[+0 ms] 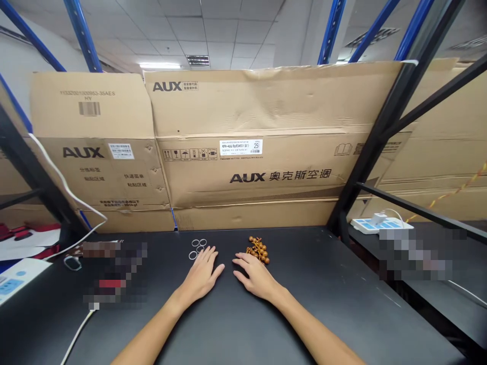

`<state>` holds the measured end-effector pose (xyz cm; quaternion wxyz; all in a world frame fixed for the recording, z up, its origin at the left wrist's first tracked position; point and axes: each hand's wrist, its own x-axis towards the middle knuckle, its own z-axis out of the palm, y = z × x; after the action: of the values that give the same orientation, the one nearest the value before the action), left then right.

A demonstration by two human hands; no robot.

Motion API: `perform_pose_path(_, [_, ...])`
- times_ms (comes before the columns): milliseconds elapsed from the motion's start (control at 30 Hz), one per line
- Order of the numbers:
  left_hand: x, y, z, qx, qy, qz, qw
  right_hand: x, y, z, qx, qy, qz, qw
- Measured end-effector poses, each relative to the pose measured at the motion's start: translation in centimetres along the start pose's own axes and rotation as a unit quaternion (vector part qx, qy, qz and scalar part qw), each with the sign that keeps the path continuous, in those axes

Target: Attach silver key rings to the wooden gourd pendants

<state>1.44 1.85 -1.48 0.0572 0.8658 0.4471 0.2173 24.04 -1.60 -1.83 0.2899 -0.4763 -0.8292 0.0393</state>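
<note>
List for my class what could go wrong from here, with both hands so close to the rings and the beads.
1. The left hand has its fingertips right by the thin rings, so a small slip might scatter them.
2. The beads lie bunched beside the right hand; a careless nudge could spread them or catch several together.
3. A white cable lies on the table's left side; a wide left-arm sweep might snag it.

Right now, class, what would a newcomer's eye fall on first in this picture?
First, the wide AUX-printed cardboard standing behind the black tabletop. Then, palms down near the tabletop's middle, the left hand close to thin pale rings, and the right hand close to a cluster of amber-brown beads.
</note>
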Motion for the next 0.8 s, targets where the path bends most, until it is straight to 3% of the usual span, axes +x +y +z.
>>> perform_pose_path(133, [-0.2, 1.1, -0.9, -0.023, -0.022, 0.064, 0.997, 0.1, 0.4, -0.2, -0.019, -0.003, 0.035, 0.999])
perform_pose_path(233, [-0.4, 1.8, -1.2, -0.04, -0.068, 0.109, 0.991, 0.0, 0.3, -0.7, -0.013, -0.026, 0.003, 1.0])
perform_pose_path(400, [-0.4, 1.9, -1.1, -0.05, -0.084, 0.108, 0.989, -0.1, -0.2, -0.9, -0.001, -0.073, -0.023, 0.997])
perform_pose_path(800, [-0.3, 1.9, -1.0, -0.053, -0.082, 0.112, 0.989, 0.0, 0.0, -1.0, 0.015, -0.085, -0.005, 0.996])
